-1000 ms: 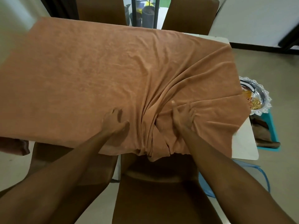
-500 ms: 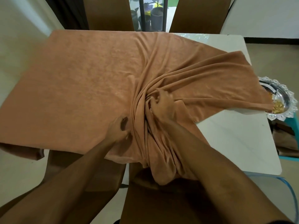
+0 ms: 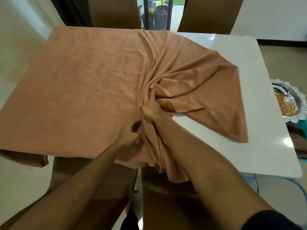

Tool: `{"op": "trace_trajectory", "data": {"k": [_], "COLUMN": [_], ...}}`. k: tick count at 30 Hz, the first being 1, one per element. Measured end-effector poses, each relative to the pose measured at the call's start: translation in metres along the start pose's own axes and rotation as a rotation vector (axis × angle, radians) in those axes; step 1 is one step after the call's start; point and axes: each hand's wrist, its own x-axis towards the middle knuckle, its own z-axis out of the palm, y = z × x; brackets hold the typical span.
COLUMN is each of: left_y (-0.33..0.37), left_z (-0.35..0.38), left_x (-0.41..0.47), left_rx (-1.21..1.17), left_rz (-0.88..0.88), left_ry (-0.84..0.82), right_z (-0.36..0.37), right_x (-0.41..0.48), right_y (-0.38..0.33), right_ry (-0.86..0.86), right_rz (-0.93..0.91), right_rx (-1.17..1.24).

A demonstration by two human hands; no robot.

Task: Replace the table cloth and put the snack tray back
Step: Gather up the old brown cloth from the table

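Orange-brown terry table cloth (image 3: 91,83): covered left of white glossy surface (image 3: 259,100), bunched mid-surface. Its folds sat clutched in right hand (image 3: 152,112); left hand (image 3: 131,136) pinched cloth beside it. Silver scalloped snack tray (image 3: 299,95): off surface's right edge.

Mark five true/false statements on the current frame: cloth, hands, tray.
1. The right hand grips bunched folds of the table cloth. True.
2. The cloth covers the whole table. False: the right part of the white top is bare.
3. The snack tray sits on the table. False: it sits beyond the table's right edge.
4. The left hand holds the cloth with curled fingers. True.
5. The tray holds yellow-orange snacks. True.
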Motion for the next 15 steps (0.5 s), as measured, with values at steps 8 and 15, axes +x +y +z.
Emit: {"op": "trace_trajectory", "data": {"k": [8, 15], "left_y": [-0.079, -0.184], "left_z": [-0.105, -0.246], "left_x": [-0.028, -0.045], "left_rx": [0.015, 0.52], "left_rz": [0.034, -0.265], "left_ry": [0.255, 0.595], "right_z": [0.06, 0.099], "right_x": [-0.022, -0.028], "right_y": [0.02, 0.019], "right_ry": [0.226, 0.234], "right_rz": [-0.052, -0.013], "right_rx": [-0.577, -0.736]}}
